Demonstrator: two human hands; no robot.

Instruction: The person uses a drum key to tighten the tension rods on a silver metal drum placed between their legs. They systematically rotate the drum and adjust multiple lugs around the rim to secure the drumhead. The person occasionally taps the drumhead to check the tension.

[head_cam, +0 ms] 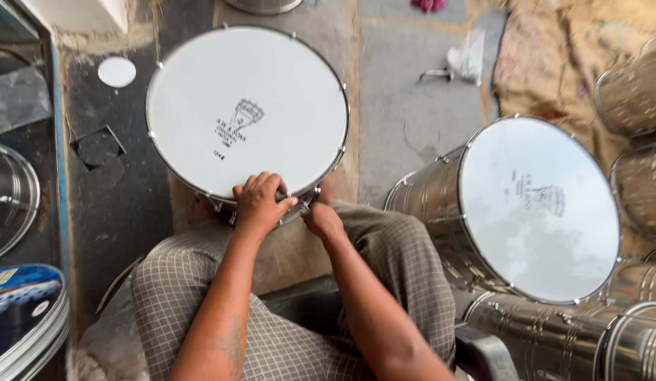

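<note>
A round drum [247,113] with a white skin and a small dark print stands upright between my knees on the floor. My left hand [259,201] rests curled over its near metal rim, fingers closed on the hoop. My right hand [322,219] is just beside it, below the rim at the drum's side, pressed against a tension fitting; what it holds is hidden. My legs in checked trousers frame the drum.
A second steel drum [532,212] with a white skin lies tilted at the right, with more steel shells [635,92] behind and below it. Stacked metal rings [17,317] sit at the left. A small white disc [117,71] lies on the floor.
</note>
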